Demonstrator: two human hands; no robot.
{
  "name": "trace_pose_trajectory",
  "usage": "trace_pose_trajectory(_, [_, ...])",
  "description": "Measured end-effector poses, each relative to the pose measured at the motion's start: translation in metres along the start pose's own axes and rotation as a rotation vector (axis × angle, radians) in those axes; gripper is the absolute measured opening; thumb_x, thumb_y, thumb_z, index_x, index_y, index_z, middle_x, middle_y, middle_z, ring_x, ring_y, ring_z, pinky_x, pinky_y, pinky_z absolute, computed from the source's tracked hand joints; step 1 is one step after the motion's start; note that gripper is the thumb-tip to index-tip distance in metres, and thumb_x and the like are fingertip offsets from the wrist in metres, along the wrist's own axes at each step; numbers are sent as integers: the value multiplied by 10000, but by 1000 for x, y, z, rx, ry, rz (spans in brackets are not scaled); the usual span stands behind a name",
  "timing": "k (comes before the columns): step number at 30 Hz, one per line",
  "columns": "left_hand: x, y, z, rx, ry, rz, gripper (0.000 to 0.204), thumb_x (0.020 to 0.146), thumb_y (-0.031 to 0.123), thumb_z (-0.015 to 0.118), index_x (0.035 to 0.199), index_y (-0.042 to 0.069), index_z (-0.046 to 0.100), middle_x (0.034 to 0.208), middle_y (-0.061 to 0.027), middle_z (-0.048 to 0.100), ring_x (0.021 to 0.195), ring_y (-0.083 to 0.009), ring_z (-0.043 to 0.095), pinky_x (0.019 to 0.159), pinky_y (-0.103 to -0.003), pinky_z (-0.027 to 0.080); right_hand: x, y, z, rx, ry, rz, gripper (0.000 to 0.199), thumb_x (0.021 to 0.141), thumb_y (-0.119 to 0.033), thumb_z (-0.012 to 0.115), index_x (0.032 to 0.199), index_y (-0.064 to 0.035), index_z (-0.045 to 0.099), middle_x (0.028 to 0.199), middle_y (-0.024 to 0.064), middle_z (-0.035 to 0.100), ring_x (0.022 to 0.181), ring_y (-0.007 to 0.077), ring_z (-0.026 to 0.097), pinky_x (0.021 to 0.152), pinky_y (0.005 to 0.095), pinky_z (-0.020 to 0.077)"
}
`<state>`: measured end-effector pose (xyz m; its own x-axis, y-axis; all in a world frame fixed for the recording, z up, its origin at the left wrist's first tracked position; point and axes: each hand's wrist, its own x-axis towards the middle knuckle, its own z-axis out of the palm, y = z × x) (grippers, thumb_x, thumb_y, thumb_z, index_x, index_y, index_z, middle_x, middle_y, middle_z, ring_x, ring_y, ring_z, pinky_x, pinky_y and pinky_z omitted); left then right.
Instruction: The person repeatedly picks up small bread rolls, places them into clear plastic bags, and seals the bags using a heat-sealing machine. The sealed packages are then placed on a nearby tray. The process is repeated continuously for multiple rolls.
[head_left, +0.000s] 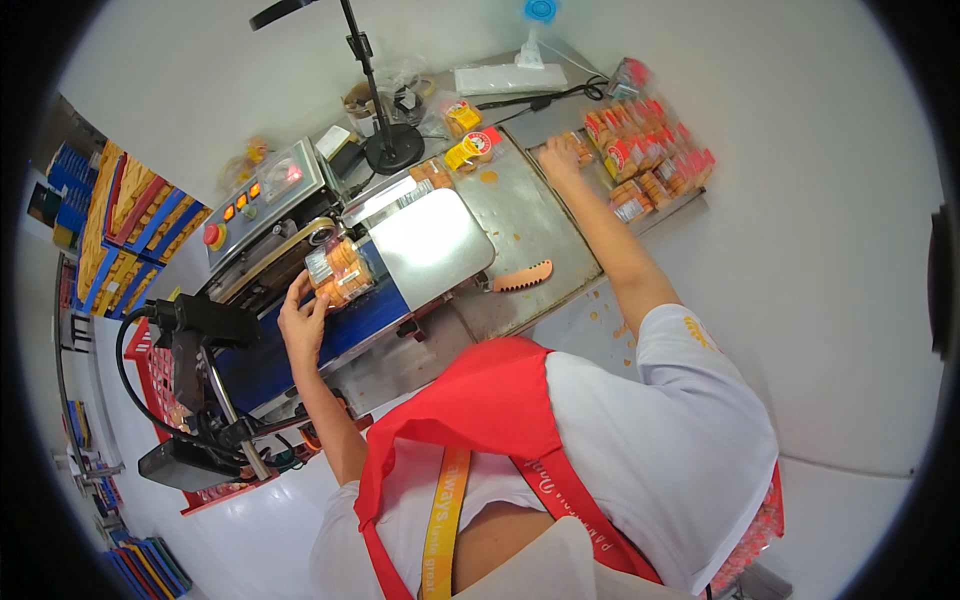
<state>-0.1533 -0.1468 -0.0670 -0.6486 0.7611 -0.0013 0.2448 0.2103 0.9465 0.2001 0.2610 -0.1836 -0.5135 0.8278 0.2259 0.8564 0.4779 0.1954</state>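
Observation:
On the left, my left hand (303, 318) grips the lower edge of a clear pack of round golden cookies (345, 275). That pack lies at the blue conveyor belt (385, 262) of a sealing machine (275, 205), beside its guide rail. My right arm stretches to the far right of the metal table, where my right hand (560, 160) is closed over another clear cookie pack (580, 147); its fingertips are slightly blurred. Close by on the right stand rows of cookie packs with red labels (655, 150).
A square metal plate (430, 245) sits beside the belt. An orange-handled serrated tool (522, 277) lies near the table edge. A black lamp stand (393, 150), cookie packs with yellow labels (470, 150) and a small blue fan (540, 12) stand at the back. A red crate (150, 375) is at left.

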Motion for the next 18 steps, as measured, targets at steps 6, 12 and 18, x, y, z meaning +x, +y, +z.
trace_pose_trajectory(6, [-14,17,-10,365,232,62,509,774,41,702,1252,20,526,1193,-155,583,1026,-242,615,835,-306,513,2,21,-2,301,4,130,164,814,-188,619,867,-40,665,901,187,652,868,343,627,762,444,489])
trace_pose_trajectory(12, [-26,116,69,282,128,548,483,725,72,719,1186,20,585,1249,-143,561,1176,-251,525,1003,-354,397,31,22,-117,1064,344,217,212,770,-168,721,784,21,625,681,129,640,589,234,618,561,346,513])
trace_pose_trajectory(18, [10,153,179,252,50,841,686,705,170,772,1295,13,459,1270,-198,508,1140,-323,534,998,-401,399,21,-72,-224,1901,137,150,160,775,-94,745,790,-12,608,689,50,627,569,89,585,505,220,509])
